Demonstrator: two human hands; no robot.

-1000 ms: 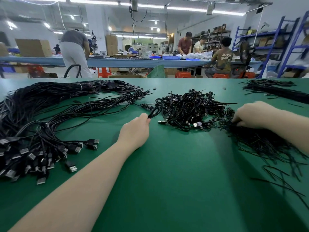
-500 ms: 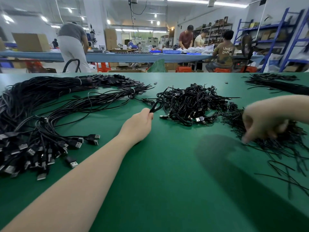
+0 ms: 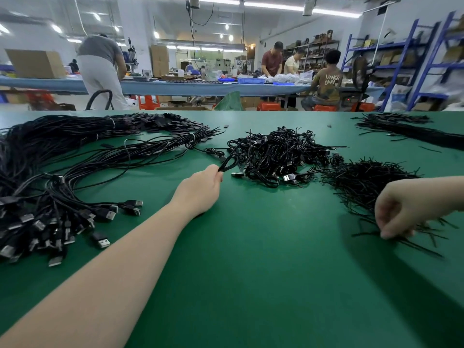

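My left hand (image 3: 200, 188) grips a folded loop of black USB cable (image 3: 229, 164) just left of a tangled heap of coiled black cables (image 3: 278, 153) in the middle of the green table (image 3: 251, 259). My right hand (image 3: 401, 209) reaches down at the near edge of a pile of short black twist ties (image 3: 369, 182) on the right, its fingertips pinching among the ties. Which tie it holds is hard to tell.
A large bundle of long black USB cables (image 3: 57, 172) with plugs toward me covers the left of the table. Another black bundle (image 3: 411, 129) lies far right. Beyond the table, several people work at a blue bench (image 3: 190, 86); blue shelving (image 3: 414, 59) stands at right.
My right hand lifted off the top of the tie pile and came nearer me, down to the pile's near edge. My left hand kept its grip on the cable loop.
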